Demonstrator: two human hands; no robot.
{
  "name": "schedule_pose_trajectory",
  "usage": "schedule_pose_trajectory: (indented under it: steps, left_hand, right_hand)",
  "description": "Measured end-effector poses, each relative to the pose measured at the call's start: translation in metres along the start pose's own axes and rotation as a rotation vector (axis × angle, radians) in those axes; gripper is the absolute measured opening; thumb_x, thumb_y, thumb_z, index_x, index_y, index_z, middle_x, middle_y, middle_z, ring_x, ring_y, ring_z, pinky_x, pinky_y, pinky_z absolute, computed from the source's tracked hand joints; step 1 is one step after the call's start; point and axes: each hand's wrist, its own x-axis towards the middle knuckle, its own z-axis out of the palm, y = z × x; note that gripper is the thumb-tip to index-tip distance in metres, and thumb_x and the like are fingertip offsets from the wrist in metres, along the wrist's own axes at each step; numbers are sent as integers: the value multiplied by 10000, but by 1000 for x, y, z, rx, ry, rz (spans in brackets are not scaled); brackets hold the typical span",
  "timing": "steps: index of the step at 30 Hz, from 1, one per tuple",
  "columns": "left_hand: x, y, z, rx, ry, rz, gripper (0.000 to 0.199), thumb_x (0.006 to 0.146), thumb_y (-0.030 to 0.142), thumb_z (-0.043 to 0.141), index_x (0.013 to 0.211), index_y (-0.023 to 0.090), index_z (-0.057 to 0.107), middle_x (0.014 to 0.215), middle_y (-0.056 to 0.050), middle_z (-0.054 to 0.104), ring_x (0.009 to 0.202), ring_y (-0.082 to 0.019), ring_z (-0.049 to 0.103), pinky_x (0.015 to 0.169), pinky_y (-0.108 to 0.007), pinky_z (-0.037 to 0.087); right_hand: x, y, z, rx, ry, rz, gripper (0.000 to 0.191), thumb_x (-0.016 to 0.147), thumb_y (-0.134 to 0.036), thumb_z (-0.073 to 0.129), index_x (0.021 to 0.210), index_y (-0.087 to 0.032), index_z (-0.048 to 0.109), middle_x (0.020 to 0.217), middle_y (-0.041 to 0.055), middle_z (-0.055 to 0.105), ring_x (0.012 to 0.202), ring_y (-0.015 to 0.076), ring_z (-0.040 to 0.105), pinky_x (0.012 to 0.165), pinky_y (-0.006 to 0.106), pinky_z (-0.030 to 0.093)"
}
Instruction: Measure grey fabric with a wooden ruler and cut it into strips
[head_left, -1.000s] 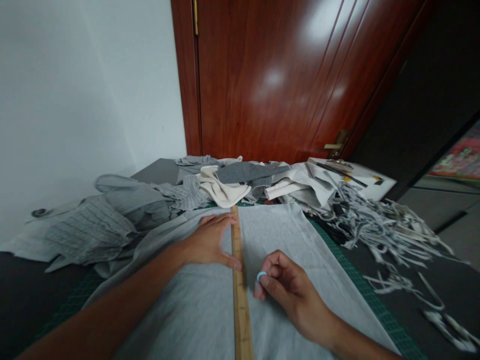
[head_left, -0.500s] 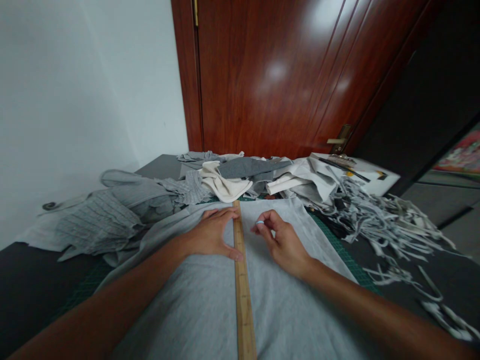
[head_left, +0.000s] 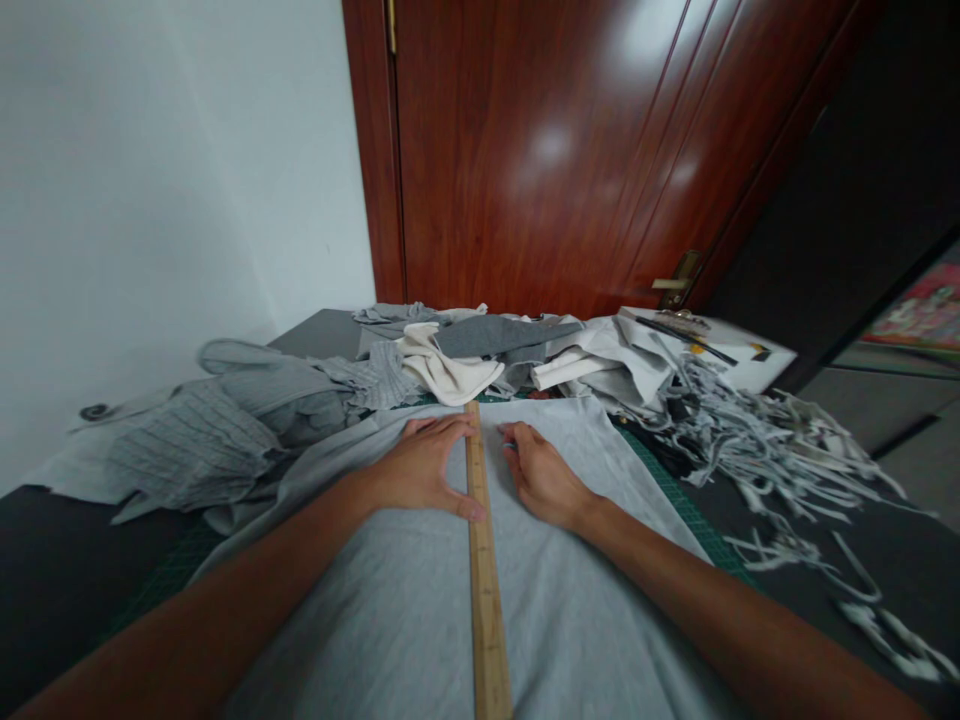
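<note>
A wooden ruler (head_left: 487, 580) lies lengthwise down the middle of a spread light grey cloth (head_left: 375, 610). My left hand (head_left: 424, 468) rests on the cloth left of the ruler, fingers stretched and spread. Its fingertips and thumb tip press on the ruler. Just right of the ruler, near the cloth's far end, my right hand (head_left: 544, 475) is closed in a pinch low over the cloth. A small pale piece is between its fingers, mostly hidden; I cannot make out its kind.
A green cutting mat (head_left: 667, 480) shows under the cloth. Grey ribbed fabric (head_left: 202, 430) is heaped at left, white and grey scraps (head_left: 457, 375) behind. Cut strips (head_left: 750, 440) pile up at right, beside a white board (head_left: 757, 350). A wooden door (head_left: 525, 150) stands beyond.
My right hand has turned and come down closer to the cloth, its fingertips a little farther away and nearer the ruler. My left hand and the ruler have not moved.
</note>
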Motion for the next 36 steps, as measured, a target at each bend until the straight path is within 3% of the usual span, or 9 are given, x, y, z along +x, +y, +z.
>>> schedule_pose_trajectory:
  steps: [16, 25, 31, 36]
  left_hand:
    - [17, -10, -7, 5, -30, 5, 1018, 578, 753, 875, 1386, 239, 529, 1591, -135, 510, 1448, -362, 469, 1195, -467, 258]
    - [16, -10, -6, 3, -18, 17, 1029, 596, 715, 901, 1407, 213, 515, 1565, -132, 537, 1441, -351, 471, 1192, -459, 235]
    - [17, -10, -7, -6, -27, 48, 1070, 591, 722, 899, 1440, 215, 491, 1557, -122, 543, 1434, -342, 475, 1194, -448, 237]
    - [19, -10, -10, -8, -46, 85, 1059, 607, 720, 889, 1451, 216, 495, 1579, -128, 523, 1461, -349, 449, 1223, -455, 227]
  right_hand:
    - [15, 16, -1, -69, -19, 15, 192, 986, -64, 440, 1120, -190, 496, 1100, 176, 700, 1044, 291, 672, 934, 445, 538]
    - [30, 19, -19, -72, -61, -62, 133, 1005, -106, 445, 1091, -194, 495, 1085, 169, 703, 1028, 284, 680, 916, 421, 528]
    - [48, 17, -4, -79, -66, -116, 116, 995, -111, 468, 1044, -213, 492, 1002, 114, 678, 929, 254, 654, 863, 388, 527]
    - [49, 21, 9, -96, -46, -108, 136, 995, -91, 437, 1041, -214, 475, 979, 112, 657, 935, 261, 636, 876, 401, 527]
